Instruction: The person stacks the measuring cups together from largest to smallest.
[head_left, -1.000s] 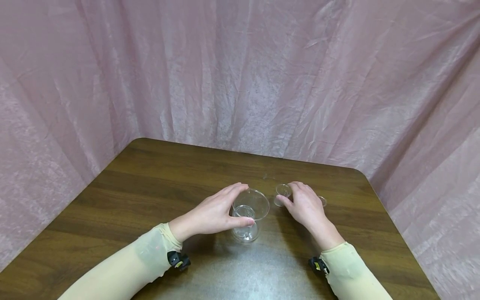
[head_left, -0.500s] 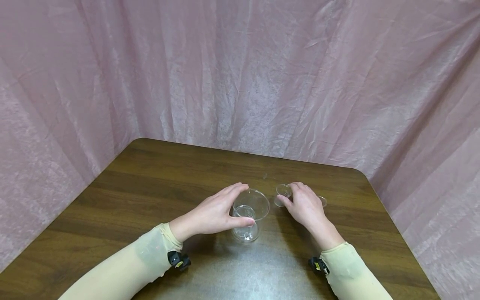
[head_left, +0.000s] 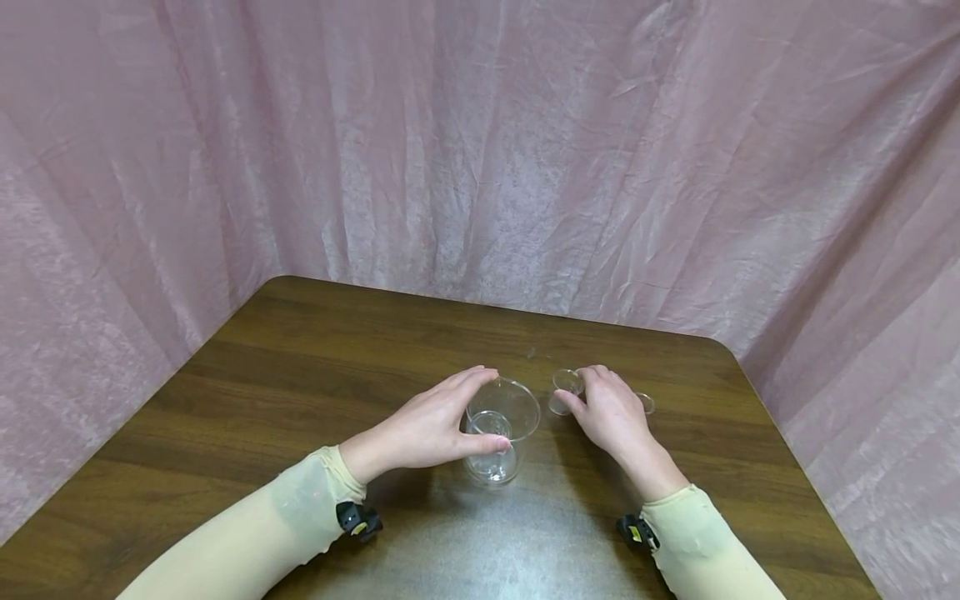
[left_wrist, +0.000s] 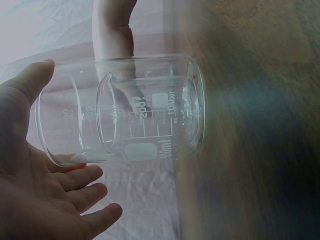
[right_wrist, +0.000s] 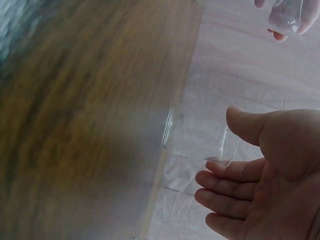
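Observation:
My left hand (head_left: 427,425) holds a large clear glass beaker (head_left: 523,417) near its rim, thumb on the near side and index finger on the far side. Inside it stands a smaller beaker (left_wrist: 112,120), with white printed graduations showing through the glass. The large beaker stands upright on the table. To the right, my right hand (head_left: 611,408) pinches a small clear beaker (right_wrist: 200,135) at its rim between thumb and index finger, its base down at the tabletop. In the right wrist view the other fingers extend loosely past it.
Just right of my right hand, the rim of another small glass piece (head_left: 647,403) shows, partly hidden by the hand. The brown wooden table (head_left: 300,358) ends at a pink curtain (head_left: 480,167) behind and at both sides. A small clear mark lies behind the beakers.

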